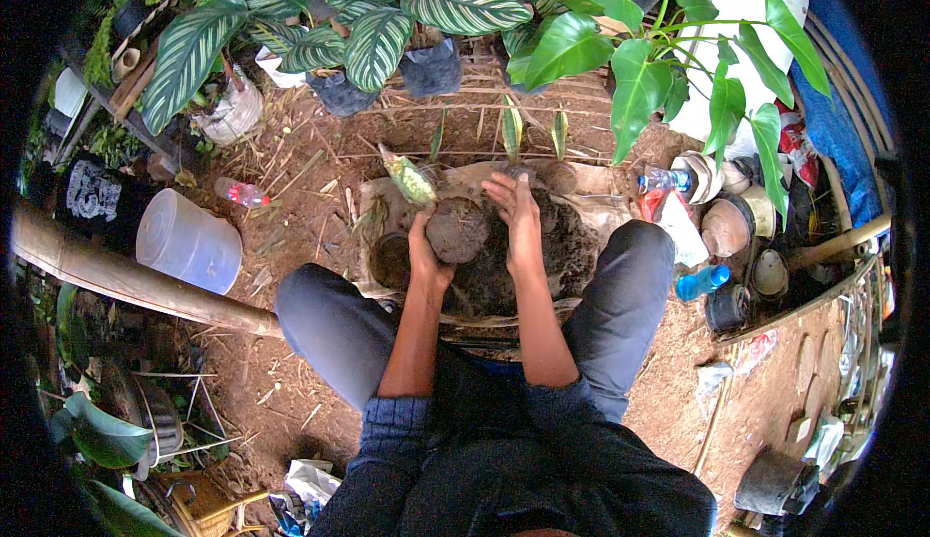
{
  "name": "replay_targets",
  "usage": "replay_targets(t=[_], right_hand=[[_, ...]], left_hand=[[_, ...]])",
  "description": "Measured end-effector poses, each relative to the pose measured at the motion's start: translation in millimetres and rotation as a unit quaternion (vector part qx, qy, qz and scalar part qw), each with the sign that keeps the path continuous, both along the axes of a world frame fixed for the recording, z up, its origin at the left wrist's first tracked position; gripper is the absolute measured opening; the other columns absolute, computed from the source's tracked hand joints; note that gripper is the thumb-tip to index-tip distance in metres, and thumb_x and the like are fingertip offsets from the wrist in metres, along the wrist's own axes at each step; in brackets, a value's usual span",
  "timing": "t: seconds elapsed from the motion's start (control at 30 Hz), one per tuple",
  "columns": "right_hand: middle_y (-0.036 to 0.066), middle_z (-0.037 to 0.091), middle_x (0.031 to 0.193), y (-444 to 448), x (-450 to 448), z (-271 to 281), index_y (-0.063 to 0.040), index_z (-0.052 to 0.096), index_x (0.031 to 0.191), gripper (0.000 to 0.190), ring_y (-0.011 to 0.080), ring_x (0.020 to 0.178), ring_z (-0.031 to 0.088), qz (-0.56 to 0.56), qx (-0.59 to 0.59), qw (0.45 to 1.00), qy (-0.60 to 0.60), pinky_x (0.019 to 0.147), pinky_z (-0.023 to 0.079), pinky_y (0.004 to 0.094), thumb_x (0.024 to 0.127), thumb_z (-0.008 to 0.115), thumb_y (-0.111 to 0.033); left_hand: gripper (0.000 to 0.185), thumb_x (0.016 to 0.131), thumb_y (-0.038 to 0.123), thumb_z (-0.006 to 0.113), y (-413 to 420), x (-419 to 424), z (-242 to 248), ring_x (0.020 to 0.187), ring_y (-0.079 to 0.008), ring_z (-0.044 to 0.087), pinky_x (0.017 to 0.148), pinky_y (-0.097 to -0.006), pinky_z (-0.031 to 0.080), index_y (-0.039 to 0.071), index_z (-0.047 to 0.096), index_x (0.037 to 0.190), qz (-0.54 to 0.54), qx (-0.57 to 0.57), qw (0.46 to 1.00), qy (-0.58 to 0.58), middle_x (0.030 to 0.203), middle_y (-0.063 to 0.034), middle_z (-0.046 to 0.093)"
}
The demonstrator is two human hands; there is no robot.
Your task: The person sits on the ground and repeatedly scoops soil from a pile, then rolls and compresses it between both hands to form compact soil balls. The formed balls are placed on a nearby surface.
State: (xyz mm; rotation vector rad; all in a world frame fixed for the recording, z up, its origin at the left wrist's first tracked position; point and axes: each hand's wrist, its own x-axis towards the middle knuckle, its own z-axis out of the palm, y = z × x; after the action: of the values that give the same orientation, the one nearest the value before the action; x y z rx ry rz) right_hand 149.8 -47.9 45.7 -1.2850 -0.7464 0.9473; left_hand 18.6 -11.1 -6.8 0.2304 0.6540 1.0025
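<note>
My left hand (pixel 427 250) holds a round, dark soil root ball (pixel 456 230) from its left side. A short variegated yellow-green plant (pixel 408 180) points up and left from beside this hand, apparently joined to the root ball. My right hand (pixel 520 221) is raised just right of the root ball, palm turned toward it, fingers apart and holding nothing. Beneath both hands, loose dark soil (pixel 483 286) is heaped on a pale, soil-stained sack (pixel 607 192). A round dark pot (pixel 391 257) stands on the sack's left part, close to my left forearm.
Small snake plants (pixel 511 130) stand beyond the sack. Broad-leaved potted plants (pixel 378 36) line the far side. On the left are a translucent bucket (pixel 189 241), a plastic bottle (pixel 243 193) and a bamboo pole (pixel 145 279). Stacked pots (pixel 726 225) and a blue bottle (pixel 702 283) lie right.
</note>
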Motion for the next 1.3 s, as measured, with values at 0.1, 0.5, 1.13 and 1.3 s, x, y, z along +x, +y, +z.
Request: replay_targets(t=[0.1,0.5,1.13,1.3], right_hand=[[0.014,0.064,0.124,2.9,2.6,-11.3,-0.006,0.063,0.125,0.076,0.0277,0.124,0.052,0.039,-0.054,0.997,-0.035,0.114,0.026,0.0441,0.098,0.029,-0.068],[0.02,0.068,0.106,2.3,-13.8,-37.1,0.002,0.068,0.109,0.061,0.0347,0.103,0.063,-0.021,-0.021,0.99,-0.14,0.094,0.044,0.041,0.099,0.046,-0.054],[0.009,0.064,0.122,0.4,9.0,-37.2,-0.007,0.071,0.108,0.054,0.0219,0.123,0.051,0.102,-0.01,0.993,-0.066,0.111,0.03,0.0386,0.102,0.041,-0.051],[0.006,0.069,0.115,-7.8,5.1,-45.2,-0.009,0.075,0.106,0.047,0.0197,0.115,0.056,0.193,-0.056,0.979,-0.036,0.104,0.038,0.035,0.102,0.047,-0.047]], left_hand=[[0.049,0.09,0.042,0.057,-2.2,6.6,-4.8,0.104,-0.0281,0.063,0.091,-0.0458,0.05,0.009,0.056,0.126,-0.048,-0.003,0.998,0.035,0.119,-0.0095,0.063],[0.036,0.093,0.039,0.053,-8.6,11.4,-17.6,0.089,-0.0218,0.068,0.078,-0.0397,0.054,0.012,0.061,0.116,-0.073,0.014,0.996,0.059,0.103,-0.0043,0.069],[0.058,0.092,0.057,0.05,-5.1,14.1,-9.0,0.102,-0.0271,0.064,0.085,-0.0475,0.052,0.01,0.055,0.125,-0.087,0.018,0.995,0.051,0.116,-0.0101,0.064],[0.068,0.093,0.066,0.042,-4.9,13.1,-19.0,0.105,-0.03,0.062,0.089,-0.0481,0.05,0.009,0.054,0.127,-0.031,-0.022,0.998,0.041,0.117,-0.0115,0.063]])
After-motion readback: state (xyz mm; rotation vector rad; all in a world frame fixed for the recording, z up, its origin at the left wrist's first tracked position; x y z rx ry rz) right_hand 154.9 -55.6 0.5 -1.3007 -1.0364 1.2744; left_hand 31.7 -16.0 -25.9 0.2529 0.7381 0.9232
